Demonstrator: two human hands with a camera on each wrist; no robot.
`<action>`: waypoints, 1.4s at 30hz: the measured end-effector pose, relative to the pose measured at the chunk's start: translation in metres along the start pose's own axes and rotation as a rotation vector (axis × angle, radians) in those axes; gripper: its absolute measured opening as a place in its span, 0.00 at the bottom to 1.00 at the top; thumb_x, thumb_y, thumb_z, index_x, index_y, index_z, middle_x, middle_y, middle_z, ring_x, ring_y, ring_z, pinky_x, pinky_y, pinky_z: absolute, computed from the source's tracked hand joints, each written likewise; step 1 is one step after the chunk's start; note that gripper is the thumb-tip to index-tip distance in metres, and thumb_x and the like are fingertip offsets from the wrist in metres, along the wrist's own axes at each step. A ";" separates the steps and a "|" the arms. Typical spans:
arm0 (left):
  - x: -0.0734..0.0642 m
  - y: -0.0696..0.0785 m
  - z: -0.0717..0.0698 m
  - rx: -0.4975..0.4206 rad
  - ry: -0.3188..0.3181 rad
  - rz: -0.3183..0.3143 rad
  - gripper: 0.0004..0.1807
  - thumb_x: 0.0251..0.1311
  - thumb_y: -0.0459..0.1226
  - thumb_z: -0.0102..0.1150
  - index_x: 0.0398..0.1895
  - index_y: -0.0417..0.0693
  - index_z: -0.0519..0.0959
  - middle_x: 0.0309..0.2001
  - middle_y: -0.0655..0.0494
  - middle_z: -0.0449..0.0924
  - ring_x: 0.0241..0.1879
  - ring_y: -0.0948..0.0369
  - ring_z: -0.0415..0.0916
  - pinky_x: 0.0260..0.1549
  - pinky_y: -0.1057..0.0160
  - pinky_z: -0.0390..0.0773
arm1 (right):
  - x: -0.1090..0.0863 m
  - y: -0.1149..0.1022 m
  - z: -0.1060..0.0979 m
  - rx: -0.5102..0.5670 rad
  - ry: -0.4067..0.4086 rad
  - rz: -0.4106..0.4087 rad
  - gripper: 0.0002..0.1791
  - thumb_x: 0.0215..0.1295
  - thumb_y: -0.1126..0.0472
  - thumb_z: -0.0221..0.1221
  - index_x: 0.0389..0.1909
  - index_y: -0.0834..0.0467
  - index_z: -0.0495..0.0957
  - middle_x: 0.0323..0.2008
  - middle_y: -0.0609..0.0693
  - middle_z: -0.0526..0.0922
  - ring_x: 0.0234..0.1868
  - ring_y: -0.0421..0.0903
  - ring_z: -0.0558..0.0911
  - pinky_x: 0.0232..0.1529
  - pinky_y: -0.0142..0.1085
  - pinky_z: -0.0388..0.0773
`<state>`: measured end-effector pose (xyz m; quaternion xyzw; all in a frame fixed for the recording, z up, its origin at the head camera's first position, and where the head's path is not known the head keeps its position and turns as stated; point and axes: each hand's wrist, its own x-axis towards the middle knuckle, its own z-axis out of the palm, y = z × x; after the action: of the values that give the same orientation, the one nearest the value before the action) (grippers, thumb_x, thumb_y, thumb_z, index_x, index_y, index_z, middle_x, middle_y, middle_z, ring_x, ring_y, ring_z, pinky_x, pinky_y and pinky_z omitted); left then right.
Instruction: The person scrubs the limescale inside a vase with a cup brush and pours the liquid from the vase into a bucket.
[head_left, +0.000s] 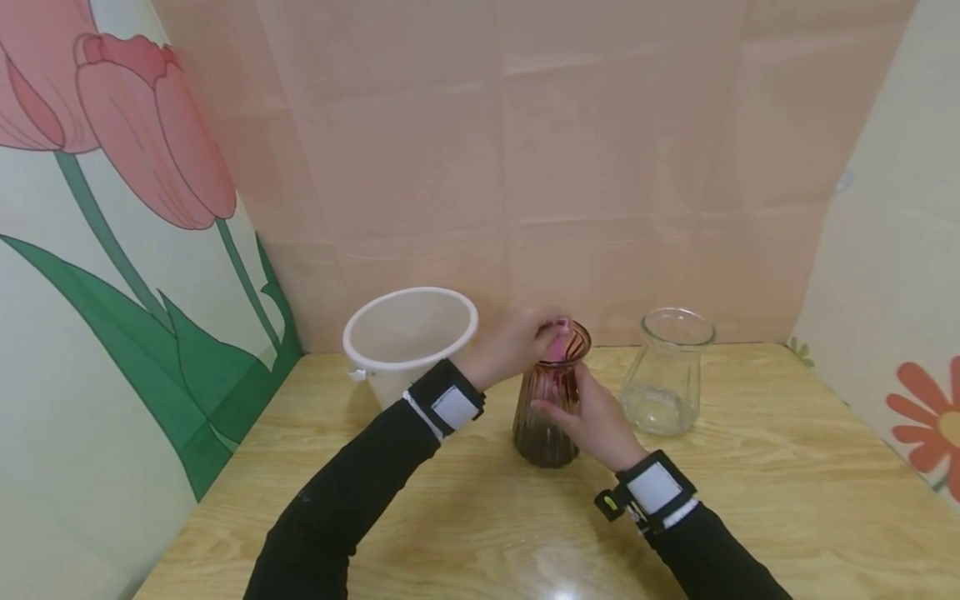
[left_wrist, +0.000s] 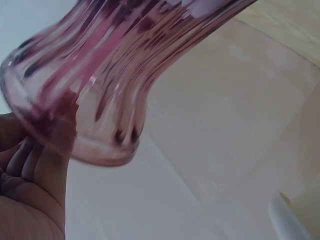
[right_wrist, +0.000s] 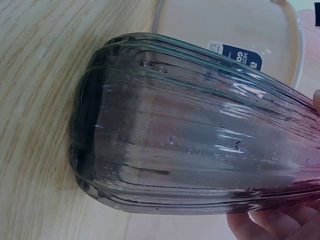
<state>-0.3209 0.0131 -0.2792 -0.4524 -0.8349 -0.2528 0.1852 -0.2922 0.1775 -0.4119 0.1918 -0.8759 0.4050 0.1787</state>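
Observation:
A ribbed glass vase (head_left: 546, 421), pinkish at the flared rim and smoky grey toward the base, stands on the table. My right hand (head_left: 603, 421) grips it around the upper body, thumb and fingers on opposite sides. At the rim, my left hand (head_left: 513, 346) holds a pink thing (head_left: 557, 348) that reaches down into the neck. Through the glass in the left wrist view it shows as a pink strip (left_wrist: 95, 60); I cannot tell its kind. Water drops dot the vase wall (right_wrist: 172, 140) in the right wrist view.
Left of the vase stands a white bucket (head_left: 408, 367), partly behind my left forearm. A clear glass vase (head_left: 663, 392) with some water in it is to the right. The wood-grain table (head_left: 465, 533) meets a pink backdrop (head_left: 420, 167) behind these things.

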 end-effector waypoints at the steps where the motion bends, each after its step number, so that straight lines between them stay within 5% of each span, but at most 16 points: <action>1: 0.000 0.001 -0.003 0.004 0.018 0.005 0.06 0.67 0.32 0.56 0.39 0.39 0.82 0.32 0.53 0.81 0.32 0.63 0.75 0.35 0.73 0.72 | 0.000 0.000 0.000 -0.001 0.002 -0.002 0.47 0.57 0.38 0.65 0.69 0.59 0.56 0.58 0.65 0.74 0.55 0.60 0.77 0.50 0.56 0.75; 8: 0.001 0.009 -0.022 0.024 0.082 -0.019 0.07 0.68 0.33 0.56 0.43 0.40 0.82 0.40 0.51 0.84 0.38 0.62 0.79 0.39 0.72 0.75 | 0.001 0.001 0.000 0.001 -0.003 0.003 0.47 0.57 0.38 0.65 0.69 0.57 0.56 0.57 0.64 0.75 0.54 0.60 0.77 0.49 0.56 0.75; 17: 0.001 0.013 -0.034 -0.006 0.120 -0.018 0.08 0.68 0.34 0.56 0.43 0.40 0.81 0.38 0.52 0.84 0.34 0.63 0.79 0.36 0.74 0.74 | 0.000 0.000 0.000 -0.001 -0.015 0.008 0.50 0.56 0.35 0.63 0.70 0.59 0.55 0.59 0.66 0.73 0.56 0.61 0.76 0.50 0.56 0.75; 24: 0.000 0.013 -0.045 -0.087 0.187 -0.017 0.07 0.68 0.33 0.57 0.42 0.39 0.81 0.34 0.52 0.83 0.27 0.66 0.74 0.29 0.74 0.73 | -0.001 -0.005 0.000 -0.005 -0.019 0.019 0.51 0.57 0.36 0.64 0.71 0.60 0.54 0.60 0.66 0.72 0.56 0.60 0.76 0.49 0.55 0.75; 32: 0.001 0.014 -0.052 -0.255 0.323 -0.017 0.07 0.66 0.31 0.57 0.42 0.34 0.81 0.35 0.48 0.84 0.32 0.64 0.81 0.34 0.72 0.79 | -0.001 -0.005 0.000 -0.016 -0.016 0.019 0.52 0.57 0.36 0.64 0.72 0.60 0.53 0.62 0.67 0.70 0.57 0.62 0.74 0.51 0.57 0.74; 37: 0.003 0.013 -0.049 -0.314 0.316 -0.029 0.06 0.66 0.30 0.57 0.40 0.34 0.81 0.34 0.48 0.83 0.31 0.64 0.81 0.33 0.71 0.79 | -0.001 -0.005 0.000 -0.016 -0.018 0.023 0.51 0.57 0.36 0.64 0.71 0.60 0.53 0.59 0.66 0.72 0.54 0.60 0.76 0.48 0.55 0.76; 42: 0.003 0.011 -0.042 -0.275 0.270 -0.041 0.05 0.66 0.31 0.58 0.38 0.36 0.81 0.31 0.52 0.83 0.27 0.66 0.77 0.29 0.72 0.77 | -0.001 -0.005 0.000 -0.019 -0.027 0.035 0.51 0.57 0.35 0.63 0.72 0.59 0.53 0.58 0.65 0.73 0.52 0.58 0.77 0.46 0.53 0.77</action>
<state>-0.3098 -0.0040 -0.2412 -0.4181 -0.7692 -0.4266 0.2270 -0.2890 0.1745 -0.4093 0.1803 -0.8852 0.3972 0.1615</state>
